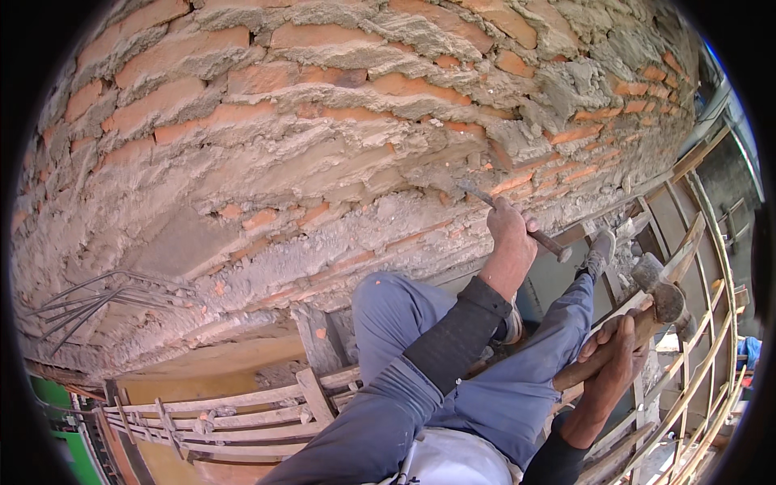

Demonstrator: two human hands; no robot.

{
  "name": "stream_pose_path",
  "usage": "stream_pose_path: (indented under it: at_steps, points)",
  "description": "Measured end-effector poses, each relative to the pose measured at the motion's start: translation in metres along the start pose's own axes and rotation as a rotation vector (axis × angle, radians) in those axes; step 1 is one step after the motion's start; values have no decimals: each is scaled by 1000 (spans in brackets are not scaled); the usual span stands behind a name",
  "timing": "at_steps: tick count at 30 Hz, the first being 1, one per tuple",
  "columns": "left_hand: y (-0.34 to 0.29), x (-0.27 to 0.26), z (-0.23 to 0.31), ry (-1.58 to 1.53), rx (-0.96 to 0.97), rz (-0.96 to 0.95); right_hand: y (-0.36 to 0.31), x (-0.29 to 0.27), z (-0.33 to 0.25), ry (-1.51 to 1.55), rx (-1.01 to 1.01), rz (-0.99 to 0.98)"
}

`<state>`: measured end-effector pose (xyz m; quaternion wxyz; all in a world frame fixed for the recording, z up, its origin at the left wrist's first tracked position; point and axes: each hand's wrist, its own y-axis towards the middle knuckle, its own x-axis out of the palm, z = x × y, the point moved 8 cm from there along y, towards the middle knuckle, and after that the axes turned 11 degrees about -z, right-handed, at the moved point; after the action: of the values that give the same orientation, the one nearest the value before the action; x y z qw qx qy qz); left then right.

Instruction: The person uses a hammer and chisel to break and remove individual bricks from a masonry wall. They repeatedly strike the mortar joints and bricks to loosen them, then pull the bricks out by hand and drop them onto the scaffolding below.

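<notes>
My left hand is closed around a steel chisel, its tip up against the rough brick wall and its blunt struck end sticking out toward the lower right. Lower and to the right, my right hand grips the wooden handle of a hammer. The hammer's heavy, worn metal head stands clear of the chisel. Crumbly grey mortar bulges between the orange bricks, and a paler rough ledge runs below the chisel tip.
Bent steel rods stick out of the wall at left. Wooden scaffold slats run below, and a pole framework curves at right. My bent legs are close beneath my hands, one foot by the boards.
</notes>
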<state>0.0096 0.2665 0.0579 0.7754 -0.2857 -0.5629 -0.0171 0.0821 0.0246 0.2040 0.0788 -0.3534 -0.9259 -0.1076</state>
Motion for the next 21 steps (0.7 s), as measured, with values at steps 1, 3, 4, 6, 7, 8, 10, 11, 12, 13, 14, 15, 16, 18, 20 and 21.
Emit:
stream_pose_path:
  at_steps: [1, 3, 4, 6, 7, 8, 10, 11, 12, 13, 14, 15, 16, 18, 20, 21]
  points:
    - [6, 8, -3, -37, 2, 17, 6, -8, -12, 66, -69, 65]
    - [17, 20, -9, -101, 1, 62, 17, -14, -21, 214, -177, 164]
    - [23, 22, -11, -134, 3, 86, 24, -7, -21, 298, -213, 198]
    - [29, 24, -14, -139, 19, 111, 36, 5, -3, 327, -223, 231]
    - [31, 24, -19, -145, 0, 110, 42, 15, 20, 253, -83, 196]
    - [33, 19, -23, -153, -17, 118, 52, 21, 36, 162, 59, 71]
    - [37, 7, -26, -122, -7, 131, 64, 18, 68, -9, 349, -185]
    - [42, 11, -23, -116, 7, 122, 70, 5, 61, 18, 296, -149]
    - [45, 15, -22, -129, 8, 121, 74, -9, 51, 38, 251, -112]
    - [47, 18, -22, -141, 10, 121, 79, -26, 32, 49, 139, -32]
    - [48, 19, -13, -158, 31, 124, 82, -34, 9, 66, 34, 31]
    - [46, 20, -15, -150, 34, 144, 87, -46, -12, 144, -80, 116]
    - [45, 21, -18, -142, 38, 164, 90, -58, -25, 221, -196, 201]
    - [46, 32, -21, -142, 36, 153, 89, -54, -24, 394, -279, 199]
    - [50, 29, -17, -152, 38, 132, 84, -3, 37, 240, 104, -21]
    - [48, 26, -19, -142, 27, 140, 77, 23, 65, 125, 272, -158]
